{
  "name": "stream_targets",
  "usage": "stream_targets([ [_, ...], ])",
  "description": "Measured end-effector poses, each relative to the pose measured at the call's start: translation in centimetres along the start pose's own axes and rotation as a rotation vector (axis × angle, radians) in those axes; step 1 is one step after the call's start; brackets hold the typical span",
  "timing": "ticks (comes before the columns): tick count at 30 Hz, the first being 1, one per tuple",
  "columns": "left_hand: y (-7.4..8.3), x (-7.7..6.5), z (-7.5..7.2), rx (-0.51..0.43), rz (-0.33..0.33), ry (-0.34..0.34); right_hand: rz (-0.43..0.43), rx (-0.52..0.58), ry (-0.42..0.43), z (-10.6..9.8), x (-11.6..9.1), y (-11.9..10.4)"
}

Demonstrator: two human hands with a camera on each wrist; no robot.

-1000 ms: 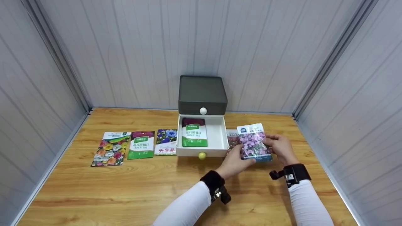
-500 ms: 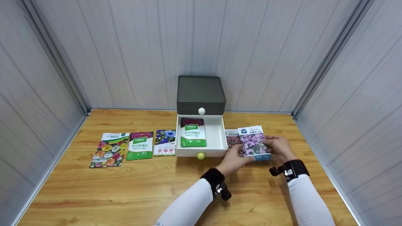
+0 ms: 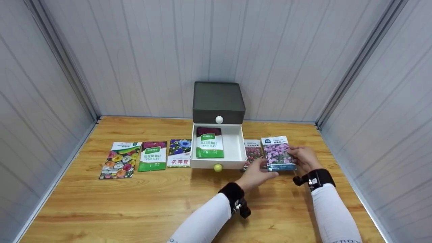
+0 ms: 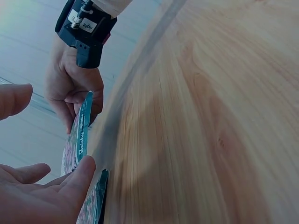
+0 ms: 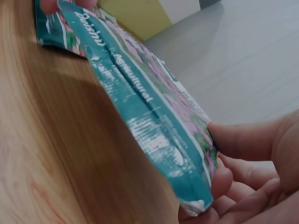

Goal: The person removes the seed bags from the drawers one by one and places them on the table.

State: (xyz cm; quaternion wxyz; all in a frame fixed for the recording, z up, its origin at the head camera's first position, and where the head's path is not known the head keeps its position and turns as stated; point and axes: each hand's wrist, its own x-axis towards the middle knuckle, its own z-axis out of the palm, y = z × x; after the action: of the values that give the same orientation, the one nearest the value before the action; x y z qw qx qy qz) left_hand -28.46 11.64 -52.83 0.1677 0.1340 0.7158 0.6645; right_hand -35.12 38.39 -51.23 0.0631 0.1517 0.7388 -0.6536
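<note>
My right hand point(image 3: 305, 158) pinches the right edge of a seed packet point(image 3: 279, 153) with purple flowers and a teal bottom band. In the right wrist view the thumb lies on the printed face and curled fingers are behind it; the packet point(image 5: 154, 102) is tilted, its lower edge above the wood. At the packet's lower left corner is my left hand point(image 3: 256, 175), thumb spread away from the fingers, one fingertip at the corner in the left wrist view. A second seed packet point(image 3: 253, 150) with red flowers lies just left, partly behind the left hand.
A dark green drawer box point(image 3: 218, 98) stands at the back, its lower white drawer point(image 3: 234, 145) pulled out. Inside lies a green impatiens packet point(image 3: 210, 143). Left of it on the wooden table point(image 3: 135, 209) lie the blue-flower point(image 3: 179, 153), green point(image 3: 152, 157) and multicoloured-flower packets point(image 3: 120, 160).
The purple-flower packet has shifted right, away from the red-flower one, and more of the latter shows. My left hand has loosened from its edge; the right hand keeps its pinch.
</note>
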Motion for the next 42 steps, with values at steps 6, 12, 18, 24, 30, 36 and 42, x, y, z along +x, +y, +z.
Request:
stream_targets([
  [6,-0.3,-0.1,0.0,-0.013,-0.006,-0.005,0.018,-0.014,0.015,-0.4,0.5,0.6],
  [12,-0.5,-0.2,-0.2,-0.003,-0.013,-0.010,0.001,-0.058,0.022,-0.4,0.8,0.8],
  [18,-0.6,-0.2,-0.4,-0.003,-0.010,-0.015,-0.023,-0.105,0.090,0.1,1.1,1.0],
  [24,-0.7,-0.2,-0.7,0.013,0.000,-0.035,-0.040,-0.216,0.128,0.4,1.3,1.0],
  [30,-0.8,-0.2,-0.8,0.029,-0.007,-0.034,-0.047,-0.338,0.147,0.5,1.6,1.0],
  [36,-0.7,-0.4,-0.9,0.030,-0.006,-0.030,-0.074,-0.370,0.136,0.4,1.7,1.1],
  [42,-0.2,-0.8,-0.7,0.000,-0.016,-0.046,-0.060,-0.354,0.118,0.2,1.8,1.2],
])
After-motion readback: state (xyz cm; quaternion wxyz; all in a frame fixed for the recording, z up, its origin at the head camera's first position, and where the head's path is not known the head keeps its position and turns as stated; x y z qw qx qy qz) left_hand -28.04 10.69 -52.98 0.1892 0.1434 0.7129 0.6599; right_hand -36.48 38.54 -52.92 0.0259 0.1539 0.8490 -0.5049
